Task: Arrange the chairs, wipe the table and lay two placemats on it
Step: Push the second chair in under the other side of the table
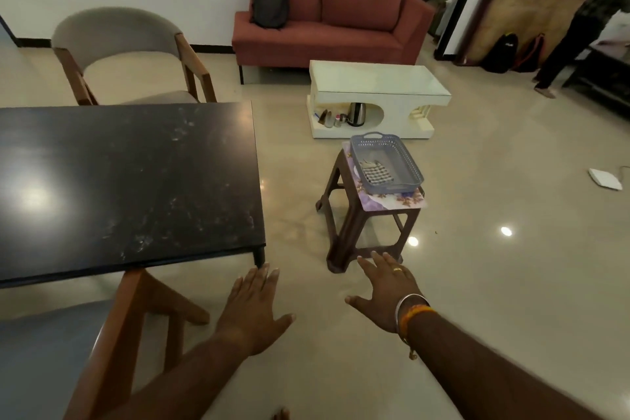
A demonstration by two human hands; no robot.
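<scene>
Table: dark top (129, 181), takes up the left side of the view, kinda smudgy with whitish marks, nothing lying on it
Far chair: grey padded one with wooden arms (126, 58), sits at the far edge of the table, seat facing it
Near chair: wooden frame and bluish seat (102, 344), bottom left, front tucked partly under the near edge of the table
Left hand: (254, 314) spread flat, palm down, fingers apart, holding nothing, hovering over the floor just right of the near chair's arm
Right hand: (388, 293) same deal, fingers splayed and empty, ring and bangles on it, reaching out toward the stool
Stool: brown plastic (361, 222), stands on the floor right of the table, apart from it
Placemats: purple flowery sheet(s) (409, 199) lying on the stool top under the basket, can't tell how many
Basket: grey-blue plastic mesh tray (387, 164) sitting on the mats
Cloth: checked rag (375, 172) lying inside the basket
Background: white low coffee table (378, 85) with a kettle (357, 113) on its lower shelf, red sofa (327, 17) against the wall with a black backpack (270, 3) on it
Other person: partly in frame at the far right (586, 24), bent over
</scene>
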